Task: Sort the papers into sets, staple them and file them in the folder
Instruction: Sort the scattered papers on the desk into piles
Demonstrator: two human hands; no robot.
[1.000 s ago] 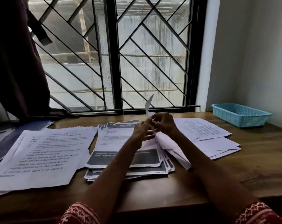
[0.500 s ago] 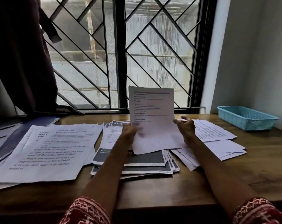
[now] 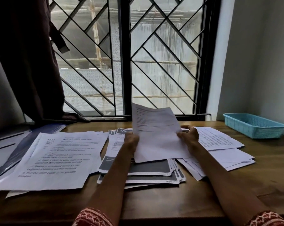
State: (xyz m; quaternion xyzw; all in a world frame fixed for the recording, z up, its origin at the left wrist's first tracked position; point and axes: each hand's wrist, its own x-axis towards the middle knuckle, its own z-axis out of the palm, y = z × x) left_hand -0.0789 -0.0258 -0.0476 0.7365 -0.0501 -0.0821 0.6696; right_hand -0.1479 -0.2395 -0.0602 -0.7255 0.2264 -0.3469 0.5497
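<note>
Both forearms extend forward from patterned red sleeves (image 3: pixel 93 217) over the near edge of the worktop (image 3: pixel 154 199). The left hand (image 3: pixel 131 141) grips the left edge of a single printed sheet (image 3: pixel 156 136), fingers curled round the edge with the knuckles toward the camera. The right hand (image 3: pixel 188 136) holds the sheet's right edge, thumb on the printed face and fingers loosely spread behind it. The sheet is raised off the surface and tilted, its top corner leaning left against the window (image 3: pixel 154 62), its lower edge hanging above the middle pile. Three groups of papers lie on the worktop: a left stack (image 3: pixel 59 160) of white pages with large printed text; a middle stack (image 3: pixel 147 170) of fanned pages with dark header blocks, one marked 2701, directly under the hands; and a right stack (image 3: pixel 227 154) of loosely overlapping white pages. A blue folder (image 3: pixel 15 154) lies at the far left, partly under the left stack. A light blue plastic basket (image 3: pixel 253 126) sits near the right corner, apart from the papers. The worktop is brown wood and abuts a window with a black diagonal grille; a dark curtain (image 3: pixel 24 62) hangs at the left and a pale wall (image 3: pixel 260 62) closes the right side
</note>
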